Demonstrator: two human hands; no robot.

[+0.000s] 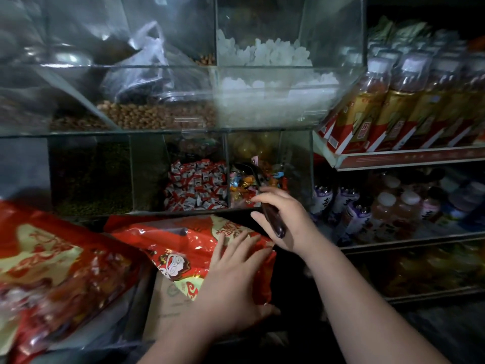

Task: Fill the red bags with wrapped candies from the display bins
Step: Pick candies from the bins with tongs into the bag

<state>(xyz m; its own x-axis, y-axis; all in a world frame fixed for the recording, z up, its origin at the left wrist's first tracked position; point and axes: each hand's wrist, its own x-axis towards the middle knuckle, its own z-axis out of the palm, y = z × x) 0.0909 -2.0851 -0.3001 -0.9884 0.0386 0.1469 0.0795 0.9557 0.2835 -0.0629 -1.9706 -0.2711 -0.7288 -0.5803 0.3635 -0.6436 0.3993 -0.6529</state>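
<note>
Scooping step. The right hand [280,211] has its fingers clamped on a dark scoop [275,223], whose bowl is down among the mixed candies [241,185] in the bin [296,166]. The left hand [236,271] lies flat, fingers apart, on the red bag [178,240] just below. Next, likely: open the bag's mouth and carry a load across without spilling.

Dim overall; light from above front, falling on glass bins [183,101] and forearms. Glare streaks on glass. Lower right corner near black. Left red bag [52,271] blurred; edges bowed by wide-angle lens.
</note>
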